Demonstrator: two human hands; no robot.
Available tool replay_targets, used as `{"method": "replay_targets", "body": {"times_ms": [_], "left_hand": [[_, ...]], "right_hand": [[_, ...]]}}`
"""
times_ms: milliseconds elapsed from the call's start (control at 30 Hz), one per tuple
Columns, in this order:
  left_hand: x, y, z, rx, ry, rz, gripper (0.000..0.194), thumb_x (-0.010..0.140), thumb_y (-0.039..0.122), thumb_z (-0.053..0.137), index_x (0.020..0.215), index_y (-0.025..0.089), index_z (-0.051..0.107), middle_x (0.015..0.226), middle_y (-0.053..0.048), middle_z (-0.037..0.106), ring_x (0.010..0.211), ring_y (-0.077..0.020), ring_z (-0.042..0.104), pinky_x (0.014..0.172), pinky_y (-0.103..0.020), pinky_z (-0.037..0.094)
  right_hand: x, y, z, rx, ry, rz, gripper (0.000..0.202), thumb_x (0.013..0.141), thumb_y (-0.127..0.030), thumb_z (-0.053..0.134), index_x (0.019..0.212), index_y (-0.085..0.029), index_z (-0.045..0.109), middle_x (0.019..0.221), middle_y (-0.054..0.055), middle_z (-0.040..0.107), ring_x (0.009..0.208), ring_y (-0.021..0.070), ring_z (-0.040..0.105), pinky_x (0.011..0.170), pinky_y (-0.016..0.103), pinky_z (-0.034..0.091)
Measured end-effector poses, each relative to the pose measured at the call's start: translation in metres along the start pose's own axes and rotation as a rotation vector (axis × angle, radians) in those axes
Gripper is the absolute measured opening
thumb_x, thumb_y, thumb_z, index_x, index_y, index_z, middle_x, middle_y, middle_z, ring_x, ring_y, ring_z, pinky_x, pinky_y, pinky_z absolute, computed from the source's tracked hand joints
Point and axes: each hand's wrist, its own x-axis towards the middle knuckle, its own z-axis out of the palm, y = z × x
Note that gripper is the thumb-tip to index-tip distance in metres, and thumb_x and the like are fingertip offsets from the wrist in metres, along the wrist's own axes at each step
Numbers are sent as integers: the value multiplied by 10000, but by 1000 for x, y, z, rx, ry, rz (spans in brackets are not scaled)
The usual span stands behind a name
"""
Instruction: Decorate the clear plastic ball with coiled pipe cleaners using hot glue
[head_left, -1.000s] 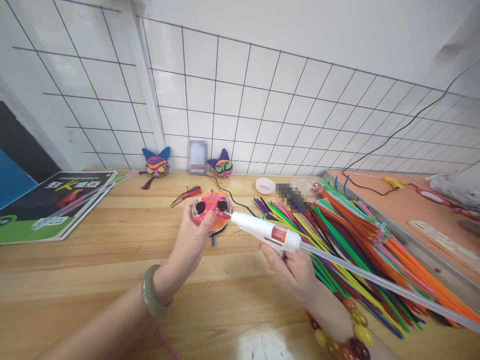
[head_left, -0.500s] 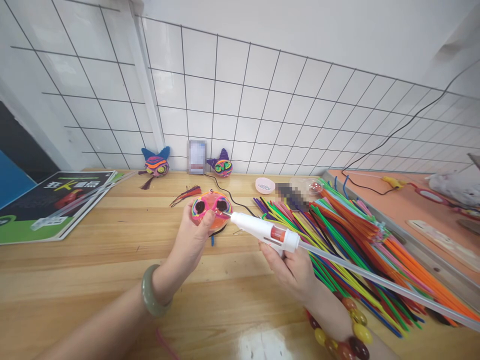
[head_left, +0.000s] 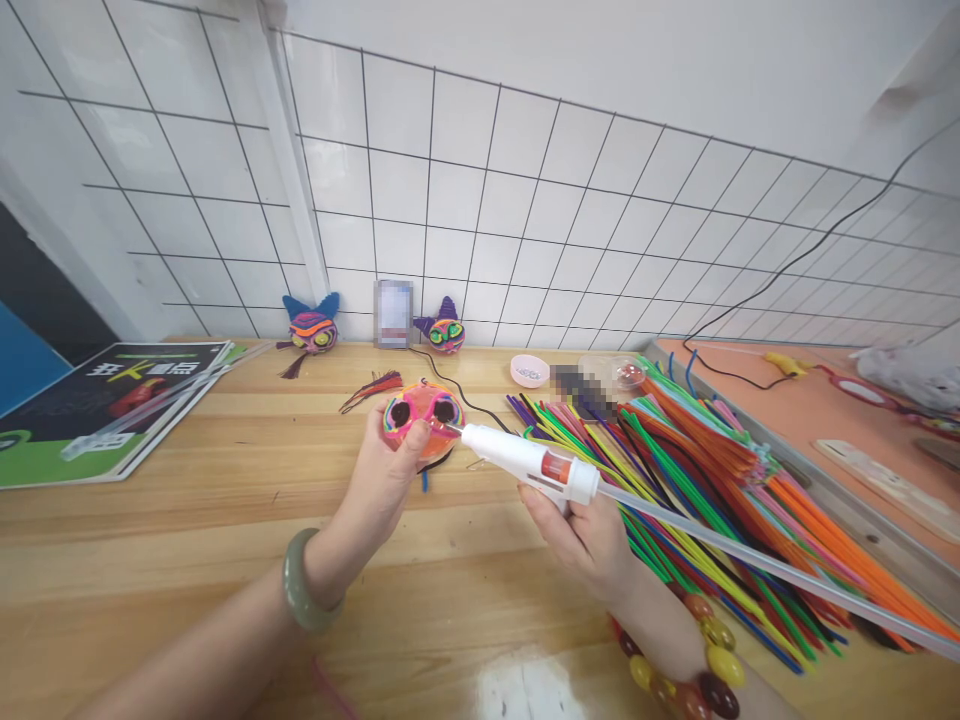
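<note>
My left hand (head_left: pixel 391 465) grips an orange round craft face (head_left: pixel 424 400) with two black eyes and pink and multicoloured outlines, its thumb on the front. My right hand (head_left: pixel 581 530) is wrapped round the handle of a white glue gun (head_left: pixel 525 462). The gun's metal nozzle points left and meets the face just below its right-hand eye; whether it touches is too small to tell. A long clear glue stick (head_left: pixel 735 548) runs from the gun's back toward the lower right.
Two finished-looking craft faces (head_left: pixel 313 328) (head_left: pixel 446 330) and a blurred phone (head_left: pixel 394 313) lean by the tiled wall. Colourful pipe cleaners (head_left: pixel 675 470) spread at the right. A pink dish (head_left: pixel 529 371), a red thread bundle (head_left: pixel 373 390) and a magazine (head_left: pixel 112 410) lie around.
</note>
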Motion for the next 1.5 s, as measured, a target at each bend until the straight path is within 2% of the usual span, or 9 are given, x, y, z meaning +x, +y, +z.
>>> {"method": "replay_targets", "body": {"times_ms": [133,433,667,1500], "left_hand": [[0,1,0,-20,0,-9,501,707,418,751,1108,226,520,1156,-78,638,1016,-223,634,855,-386,524],[1,1,1,-31,23,-18,532,687,417,767,1118,225,521,1153,-84,642,1012,-237,639,854,-407,528],[1,2,1,-66,-9,-46,506,738,424,724,1150,209,523,1202,-112,628,1061,-245,624,870,-408,526],[-1,0,3,-50,-27,-35,488,729,435,732,1116,214,535,1187,-104,631,1054,-253,624,852,-399,533]], "right_hand": [[1,0,-1,29,-19,-20,140,911,-271,506,985,-180,582,827,67,663,721,204,641,682,296,540],[-4,4,2,66,-32,-20,260,914,-257,514,1159,-169,527,905,85,683,744,208,660,675,291,543],[-4,5,2,91,-47,18,242,927,-272,505,1145,-171,534,842,75,675,655,193,630,615,291,530],[-6,6,2,52,-47,-34,297,921,-256,515,1205,-167,521,1047,115,678,926,240,667,792,321,541]]}}
